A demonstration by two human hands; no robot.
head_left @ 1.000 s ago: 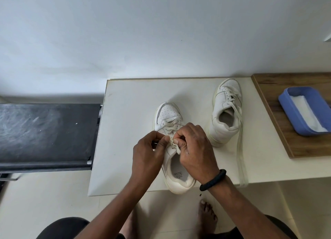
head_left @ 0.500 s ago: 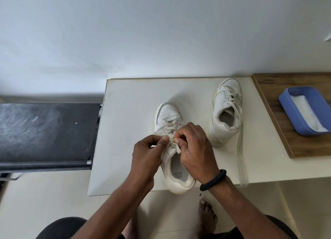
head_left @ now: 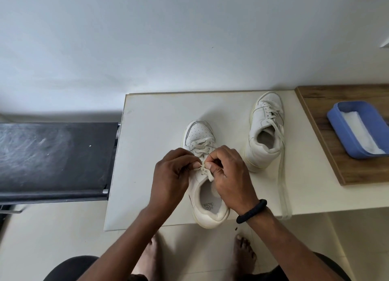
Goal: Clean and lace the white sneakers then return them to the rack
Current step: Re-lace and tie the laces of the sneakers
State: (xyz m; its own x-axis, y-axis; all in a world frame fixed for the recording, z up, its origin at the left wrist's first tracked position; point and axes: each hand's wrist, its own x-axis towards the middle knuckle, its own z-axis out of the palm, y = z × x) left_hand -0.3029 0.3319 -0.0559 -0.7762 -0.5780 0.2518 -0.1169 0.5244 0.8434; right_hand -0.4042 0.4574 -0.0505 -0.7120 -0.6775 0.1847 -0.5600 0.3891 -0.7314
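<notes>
Two white sneakers stand on a white table (head_left: 151, 146). The near sneaker (head_left: 199, 133) points away from me, its heel at the table's front edge. Over its upper eyelets, my left hand (head_left: 171, 180) and my right hand (head_left: 230, 179) both pinch its white lace (head_left: 205, 172), fingertips almost touching. The second sneaker (head_left: 264, 133) sits further back to the right, laced, with its long loose lace ends (head_left: 282, 175) trailing down over the table's front edge.
A wooden board (head_left: 328, 154) lies at the right with a blue tray (head_left: 336, 120) holding a white cloth (head_left: 362, 135). A black rack shelf (head_left: 52, 158) adjoins the table's left side. My bare feet (head_left: 244, 253) stand on the floor below the table.
Both hands have stayed over the near sneaker's eyelets, with small finger movements on the lace. The sneakers have not moved.
</notes>
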